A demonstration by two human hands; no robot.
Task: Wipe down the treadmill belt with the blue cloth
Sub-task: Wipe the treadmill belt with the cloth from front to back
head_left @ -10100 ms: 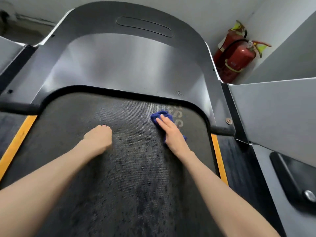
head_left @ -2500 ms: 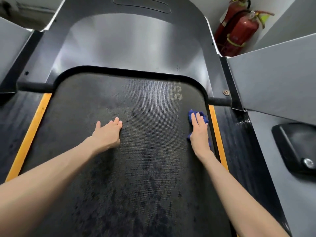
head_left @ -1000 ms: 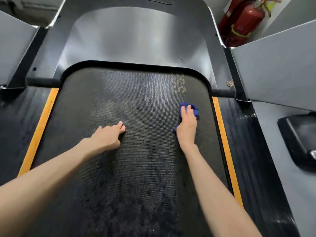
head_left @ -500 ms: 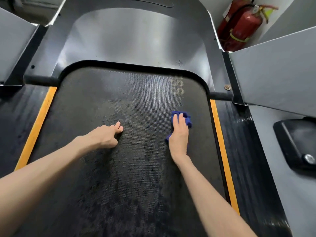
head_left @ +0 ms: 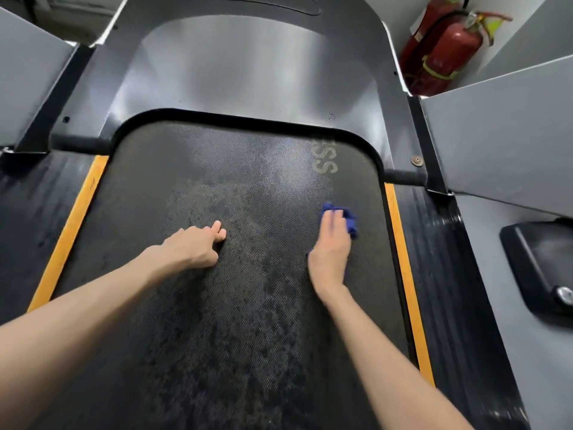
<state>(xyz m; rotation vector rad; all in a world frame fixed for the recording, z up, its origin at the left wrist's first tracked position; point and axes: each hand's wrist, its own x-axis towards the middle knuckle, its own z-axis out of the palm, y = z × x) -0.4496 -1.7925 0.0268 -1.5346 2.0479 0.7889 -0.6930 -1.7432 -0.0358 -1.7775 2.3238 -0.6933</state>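
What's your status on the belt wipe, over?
Right hand flat on blue cloth, pressing it to treadmill belt near right edge. Left hand rests on belt, holding nothing. Only that hand shares the belt with the cloth.

One treadmill belt (head_left: 248, 305), one blue cloth (head_left: 350, 220), two hands, a left hand (head_left: 192, 248) and a right hand (head_left: 330, 249), two orange strips (head_left: 69, 231) along the belt's side edges, two red fire extinguishers (head_left: 449, 54)

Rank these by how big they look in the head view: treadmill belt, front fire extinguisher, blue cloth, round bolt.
1. treadmill belt
2. front fire extinguisher, though it is farther away
3. blue cloth, partly hidden under the right hand, so its full size is unclear
4. round bolt
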